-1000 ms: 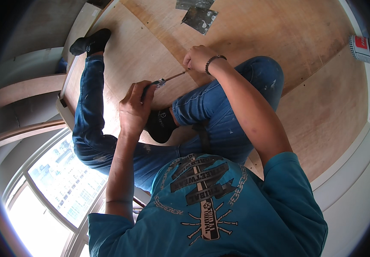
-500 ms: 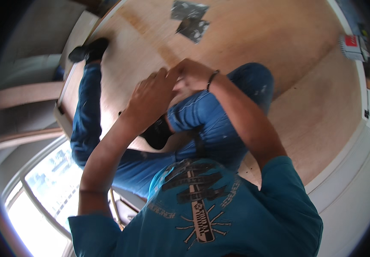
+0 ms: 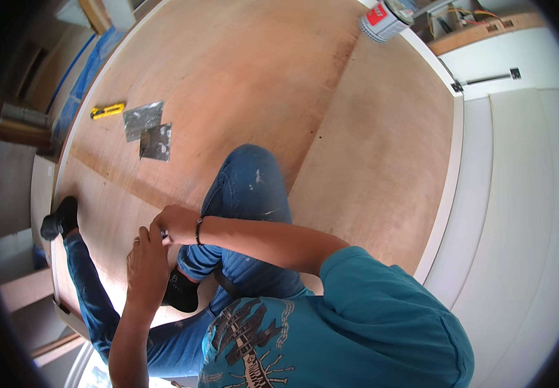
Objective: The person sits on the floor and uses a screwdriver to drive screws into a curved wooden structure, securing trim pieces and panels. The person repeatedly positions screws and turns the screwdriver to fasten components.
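Observation:
In front of my bent knee, both my hands meet above the wooden panel (image 3: pixel 241 84). My right hand (image 3: pixel 180 224), with a dark bracelet at the wrist, has its fingers curled down against the left one. The fingers of my left hand (image 3: pixel 147 264) are bent and pressed in beside it. A tiny dark and pale spot shows between them, too small to name. Beyond the hands lie two thin grey metal sheets (image 3: pixel 143 119), smeared with white and overlapping at a corner. Just left of them rests a yellow utility knife (image 3: pixel 107 111).
My legs in jeans (image 3: pixel 247 187) rest on the panel, one knee raised. At the far right edge stands a grey paint can (image 3: pixel 386 22) with a red label. White wall panels (image 3: pixel 519 194) rise on the right. Blue plastic sheeting (image 3: pixel 88 71) hangs along the left edge.
The view has swung to the right, so the sheets, can and hands appear further left. The utility knife has come into view. My hands stay pressed together.

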Demonstrator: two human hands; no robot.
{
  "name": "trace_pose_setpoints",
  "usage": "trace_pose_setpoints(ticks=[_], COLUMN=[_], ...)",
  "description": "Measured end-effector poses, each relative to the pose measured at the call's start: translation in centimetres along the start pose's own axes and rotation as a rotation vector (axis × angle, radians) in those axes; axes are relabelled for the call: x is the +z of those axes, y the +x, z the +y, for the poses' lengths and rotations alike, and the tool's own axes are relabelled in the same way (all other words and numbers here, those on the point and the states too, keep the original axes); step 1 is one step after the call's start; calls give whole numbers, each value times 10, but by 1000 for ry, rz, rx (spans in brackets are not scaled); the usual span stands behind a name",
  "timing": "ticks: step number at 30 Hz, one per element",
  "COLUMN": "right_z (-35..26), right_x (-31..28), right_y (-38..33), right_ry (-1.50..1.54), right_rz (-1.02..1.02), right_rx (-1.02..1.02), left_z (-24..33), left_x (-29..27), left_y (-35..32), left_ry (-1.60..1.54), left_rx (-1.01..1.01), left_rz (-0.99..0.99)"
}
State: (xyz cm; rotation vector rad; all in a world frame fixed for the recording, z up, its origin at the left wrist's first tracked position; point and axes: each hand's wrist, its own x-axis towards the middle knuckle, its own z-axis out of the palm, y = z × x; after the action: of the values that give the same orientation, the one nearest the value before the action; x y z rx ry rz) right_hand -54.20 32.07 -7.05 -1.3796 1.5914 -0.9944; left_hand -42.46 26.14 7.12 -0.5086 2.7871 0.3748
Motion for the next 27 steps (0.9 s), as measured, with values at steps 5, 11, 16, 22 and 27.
trace_pose_setpoints(ticks=[5, 11, 16, 22, 27], right_z=[4, -2, 9, 21, 19], right_x=[13, 5, -1, -4, 2], right_y=[11, 15, 10, 7, 14], right_ry=[-128, 70, 20, -45, -46], right_rz=[-41, -13, -55, -74, 17], right_rx=[79, 32, 45, -41, -19], left_z=[-29, -65, -38, -45, -26], left_x=[20, 28, -4, -4, 5], left_y=[2, 32, 23, 10, 26], left_ry=[334, 20, -146, 123, 316], left_rx=[256, -238, -16, 134, -248], left_rz=[-65, -167, -136, -71, -122])
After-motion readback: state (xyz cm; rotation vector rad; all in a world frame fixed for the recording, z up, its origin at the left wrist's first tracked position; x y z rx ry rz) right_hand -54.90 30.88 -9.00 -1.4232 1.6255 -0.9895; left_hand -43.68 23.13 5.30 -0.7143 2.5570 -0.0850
